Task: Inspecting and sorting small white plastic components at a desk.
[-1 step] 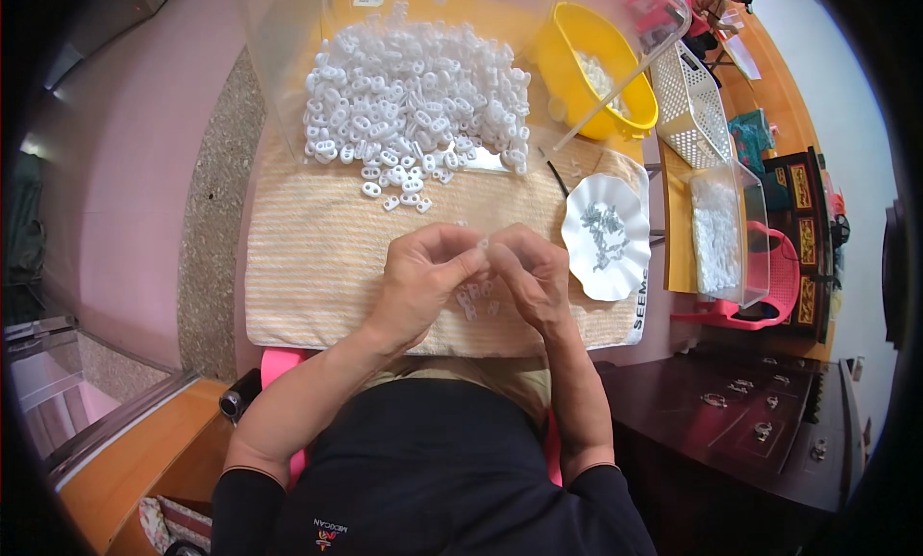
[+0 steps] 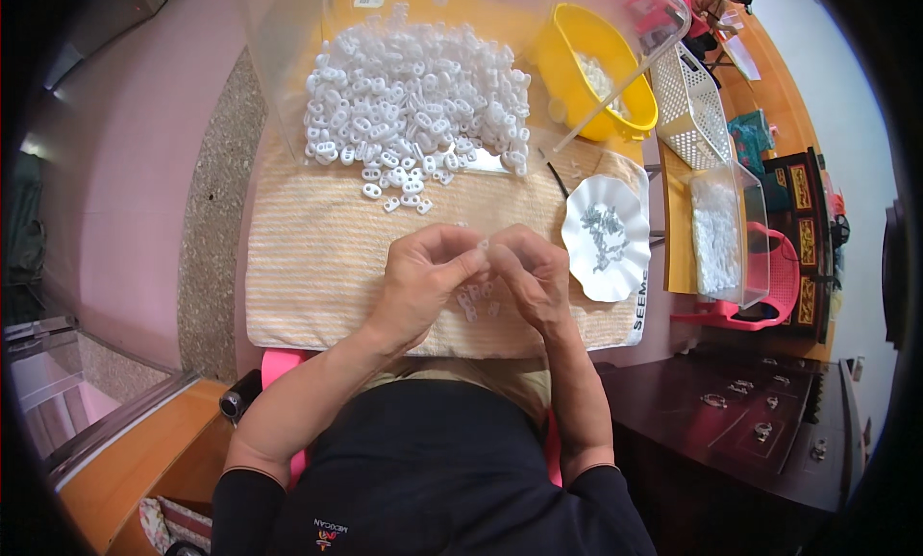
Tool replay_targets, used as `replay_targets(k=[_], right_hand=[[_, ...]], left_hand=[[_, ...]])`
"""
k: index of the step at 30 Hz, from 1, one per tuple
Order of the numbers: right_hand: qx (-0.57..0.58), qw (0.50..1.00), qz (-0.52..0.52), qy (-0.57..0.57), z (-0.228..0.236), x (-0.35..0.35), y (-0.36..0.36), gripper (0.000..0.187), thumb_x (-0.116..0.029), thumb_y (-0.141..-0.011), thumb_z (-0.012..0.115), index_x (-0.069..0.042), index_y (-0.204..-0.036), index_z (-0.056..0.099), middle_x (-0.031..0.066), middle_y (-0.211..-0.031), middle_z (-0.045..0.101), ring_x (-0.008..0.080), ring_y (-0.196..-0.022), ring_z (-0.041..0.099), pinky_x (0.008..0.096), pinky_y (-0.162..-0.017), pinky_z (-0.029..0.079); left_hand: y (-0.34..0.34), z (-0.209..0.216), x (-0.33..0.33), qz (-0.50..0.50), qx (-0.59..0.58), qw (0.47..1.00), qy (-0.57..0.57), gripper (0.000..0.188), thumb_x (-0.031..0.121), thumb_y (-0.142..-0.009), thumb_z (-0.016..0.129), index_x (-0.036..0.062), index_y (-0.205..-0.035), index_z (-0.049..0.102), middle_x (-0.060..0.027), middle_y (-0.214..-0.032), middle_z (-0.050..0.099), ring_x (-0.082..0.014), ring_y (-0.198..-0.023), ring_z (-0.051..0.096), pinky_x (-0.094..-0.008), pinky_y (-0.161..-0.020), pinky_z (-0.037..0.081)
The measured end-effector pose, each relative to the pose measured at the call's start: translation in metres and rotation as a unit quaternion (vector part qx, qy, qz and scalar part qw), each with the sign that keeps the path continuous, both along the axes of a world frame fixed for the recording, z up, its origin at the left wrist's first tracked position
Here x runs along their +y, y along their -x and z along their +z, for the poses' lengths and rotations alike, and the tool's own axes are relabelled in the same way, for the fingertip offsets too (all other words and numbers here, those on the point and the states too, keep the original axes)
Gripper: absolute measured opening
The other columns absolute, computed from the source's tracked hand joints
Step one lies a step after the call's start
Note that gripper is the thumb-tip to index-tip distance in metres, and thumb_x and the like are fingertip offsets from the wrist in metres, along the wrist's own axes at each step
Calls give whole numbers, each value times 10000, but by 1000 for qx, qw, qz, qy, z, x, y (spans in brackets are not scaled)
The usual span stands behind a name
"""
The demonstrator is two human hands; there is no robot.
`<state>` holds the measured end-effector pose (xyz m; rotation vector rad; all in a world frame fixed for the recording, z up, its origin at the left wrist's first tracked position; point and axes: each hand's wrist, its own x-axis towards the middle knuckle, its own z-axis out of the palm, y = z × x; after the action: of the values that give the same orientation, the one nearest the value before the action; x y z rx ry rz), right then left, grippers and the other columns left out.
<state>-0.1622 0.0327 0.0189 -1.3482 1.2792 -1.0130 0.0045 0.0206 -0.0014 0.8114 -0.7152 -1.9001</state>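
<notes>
My left hand [image 2: 430, 272] and my right hand [image 2: 531, 272] meet over the near middle of a striped towel [image 2: 317, 258]. Thumbs and forefingers of both are closed around a tiny whitish plastic piece [image 2: 485, 246], mostly covered by the fingertips. Below them, partly hidden by the hands, several small white plastic pieces [image 2: 469, 306] lie on the towel. Farther off is a large heap of white two-hole cord lock parts [image 2: 413, 104], a few of them spilled toward me. To the right of my right hand, a white wavy-edged plate [image 2: 620, 279] bears small grey bits that look like springs.
A clear plastic bin [image 2: 279, 104] surrounds the heap. Beyond the plate stands a yellow basin [image 2: 567, 85] with whitish pieces in it. Farther right are a white perforated basket [image 2: 694, 114], a clear box of white items [image 2: 716, 239] and a pink chair [image 2: 784, 277]. Another person sits at the far right.
</notes>
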Motion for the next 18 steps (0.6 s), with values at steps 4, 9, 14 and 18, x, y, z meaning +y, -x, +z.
replay_targets(k=[4, 9, 14, 18], right_hand=[[-8, 1000, -1, -6, -3, -3, 2, 94, -38, -935, 570, 31, -907, 628, 51, -824, 632, 104, -728, 609, 227, -653, 492], [-19, 1000, 0, -14, -1, -8, 0, 118, -66, -934, 593, 41, -937, 641, 68, -853, 637, 112, -726, 612, 232, -655, 496], [-43, 999, -15, -18, 0, -17, 2, 131, -73, -923, 611, 45, -966, 649, 66, -861, 655, 113, -711, 614, 237, -658, 500], [18, 999, -41, 14, -2, -39, 4, 138, -82, -899, 637, 40, -959, 662, 30, -778, 653, 74, -681, 597, 220, -603, 480]], left_hand=[[1, 1, -1, -5, 8, 1000, -12, 158, 24, -880, 649, -18, -1031, 629, -70, -863, 668, -121, -774, 646, -258, -740, 552], [-2, 0, -5, -4, 29, 999, -22, 156, 19, -886, 638, -18, -1037, 628, -76, -877, 669, -125, -771, 646, -257, -737, 554], [-7, 5, -9, 8, 55, 997, -59, 165, 13, -887, 632, -20, -1049, 623, -77, -878, 669, -140, -777, 650, -265, -747, 560], [-7, 8, -10, 25, 54, 995, -82, 171, 7, -887, 628, -17, -1056, 617, -72, -891, 658, -145, -797, 649, -273, -762, 562]])
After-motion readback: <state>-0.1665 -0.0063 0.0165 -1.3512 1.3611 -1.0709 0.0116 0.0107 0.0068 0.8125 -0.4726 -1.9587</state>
